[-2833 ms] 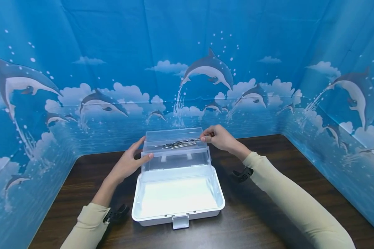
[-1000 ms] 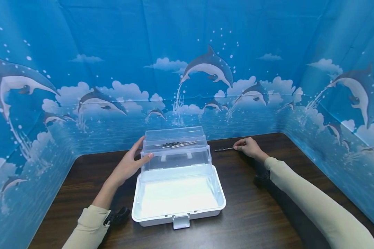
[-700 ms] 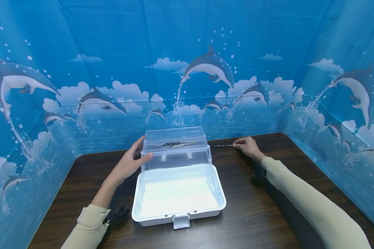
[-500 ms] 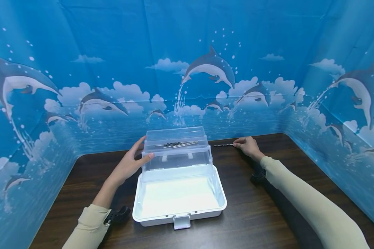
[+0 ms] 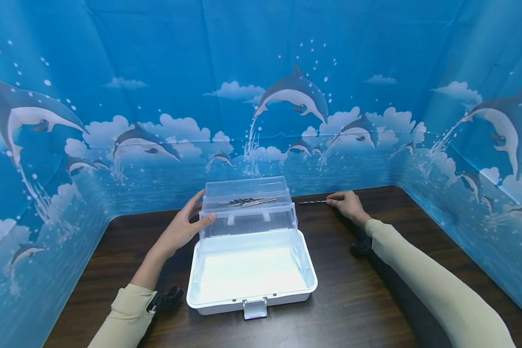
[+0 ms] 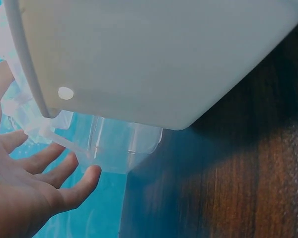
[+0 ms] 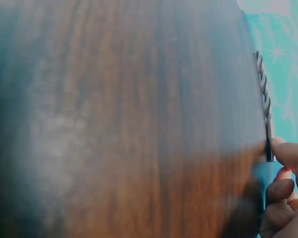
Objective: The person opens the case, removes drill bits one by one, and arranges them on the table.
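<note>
In the head view, my right hand (image 5: 347, 205) pinches the plain shank end of a twist drill bit (image 5: 312, 202), low over the table's rear part, right of the box. Its spiral part points left, and it shows too in the right wrist view (image 7: 264, 89). Whether it touches the wood I cannot tell. The left hand (image 5: 181, 229) spreads against the left side of the clear upper tray (image 5: 247, 226), thumb at the front edge and fingers toward the back. Several drill bits (image 5: 249, 201) lie together in the tray's upper section. The white box base (image 5: 251, 277) stands uncovered in front.
A small latch (image 5: 255, 309) hangs from the front of the base. Dark wooden table (image 5: 352, 299) surrounds the box. A blue dolphin-printed curtain (image 5: 261, 111) closes off the back and both sides.
My right hand has carried one drill bit out of the tray, rightward to the table's rear, and turned it nearly parallel to that edge. Both hands have hardly moved in the last half second.
</note>
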`<state>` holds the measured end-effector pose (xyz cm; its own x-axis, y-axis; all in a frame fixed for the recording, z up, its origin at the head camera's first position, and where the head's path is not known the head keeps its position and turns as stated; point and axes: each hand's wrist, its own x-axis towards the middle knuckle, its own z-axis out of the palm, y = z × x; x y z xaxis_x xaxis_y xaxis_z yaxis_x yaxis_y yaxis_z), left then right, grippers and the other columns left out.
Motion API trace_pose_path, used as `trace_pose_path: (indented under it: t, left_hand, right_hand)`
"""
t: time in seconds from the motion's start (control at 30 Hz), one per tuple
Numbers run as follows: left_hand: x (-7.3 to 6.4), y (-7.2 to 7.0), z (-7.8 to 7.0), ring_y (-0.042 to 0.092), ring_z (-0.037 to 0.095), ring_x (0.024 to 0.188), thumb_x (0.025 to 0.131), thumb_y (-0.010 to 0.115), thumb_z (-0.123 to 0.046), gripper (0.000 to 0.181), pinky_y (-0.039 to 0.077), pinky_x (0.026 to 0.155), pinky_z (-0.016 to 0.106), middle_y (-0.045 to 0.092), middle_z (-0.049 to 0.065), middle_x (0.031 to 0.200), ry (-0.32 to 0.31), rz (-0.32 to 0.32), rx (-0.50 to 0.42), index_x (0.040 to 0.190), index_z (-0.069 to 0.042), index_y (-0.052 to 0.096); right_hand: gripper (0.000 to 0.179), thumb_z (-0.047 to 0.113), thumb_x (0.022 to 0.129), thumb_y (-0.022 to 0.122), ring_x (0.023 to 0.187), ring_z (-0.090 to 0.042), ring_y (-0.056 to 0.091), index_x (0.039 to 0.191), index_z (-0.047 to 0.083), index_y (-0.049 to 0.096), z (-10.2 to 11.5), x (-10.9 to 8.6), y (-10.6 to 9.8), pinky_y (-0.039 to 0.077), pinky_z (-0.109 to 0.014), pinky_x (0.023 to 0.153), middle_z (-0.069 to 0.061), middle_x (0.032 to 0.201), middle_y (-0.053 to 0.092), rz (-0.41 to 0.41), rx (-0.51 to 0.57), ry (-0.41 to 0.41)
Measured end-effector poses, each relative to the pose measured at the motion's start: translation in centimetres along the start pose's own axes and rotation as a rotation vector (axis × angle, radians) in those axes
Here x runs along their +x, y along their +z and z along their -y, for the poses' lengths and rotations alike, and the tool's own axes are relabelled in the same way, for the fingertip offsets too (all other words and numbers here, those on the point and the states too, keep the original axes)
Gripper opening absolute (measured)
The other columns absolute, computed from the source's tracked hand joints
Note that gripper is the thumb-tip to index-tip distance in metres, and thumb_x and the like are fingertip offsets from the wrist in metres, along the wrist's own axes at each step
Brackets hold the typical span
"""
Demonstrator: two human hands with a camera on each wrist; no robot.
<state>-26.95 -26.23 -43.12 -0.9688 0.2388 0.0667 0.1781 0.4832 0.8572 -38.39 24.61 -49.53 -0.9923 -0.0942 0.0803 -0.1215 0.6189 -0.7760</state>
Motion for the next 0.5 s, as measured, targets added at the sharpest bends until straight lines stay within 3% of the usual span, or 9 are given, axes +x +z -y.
trace_pose_path:
  t: [0.3,0.4,0.5]
  left_hand:
    - [-0.3,-0.1,-0.3,0.026,0.045,0.146,0.097,0.068,-0.049,0.09,0.032,0.104,0.072,0.024,0.021,0.163,0.017,0.002,-0.01,0.165,-0.035,0.009]
    - [-0.3,-0.1,-0.3,0.026,0.045,0.146,0.097,0.068,-0.05,0.091,0.033,0.103,0.072,0.024,0.021,0.163,0.02,0.003,-0.006,0.165,-0.035,0.009]
    - [-0.1,-0.1,-0.2,0.026,0.044,0.147,0.096,0.068,-0.053,0.092,0.033,0.103,0.072,0.024,0.02,0.163,0.016,0.003,0.002,0.165,-0.035,0.009]
  right_hand:
    - [0.034,0.02,0.106,0.061,0.132,-0.039,0.049,0.129,-0.003,0.068,1.0,-1.2,-0.3,0.04,-0.057,0.105,-0.021,0.135,0.061,-0.058,0.091,-0.018]
    - [0.037,0.024,0.106,0.059,0.124,-0.037,0.054,0.13,-0.003,0.068,2.6,-1.7,-0.2,0.045,-0.055,0.1,-0.021,0.131,0.063,-0.079,0.112,-0.066]
    - [0.039,0.03,0.106,0.06,0.114,-0.035,0.058,0.129,-0.001,0.068,5.7,-2.2,0.0,0.048,-0.051,0.09,-0.017,0.125,0.065,-0.09,0.127,-0.133]
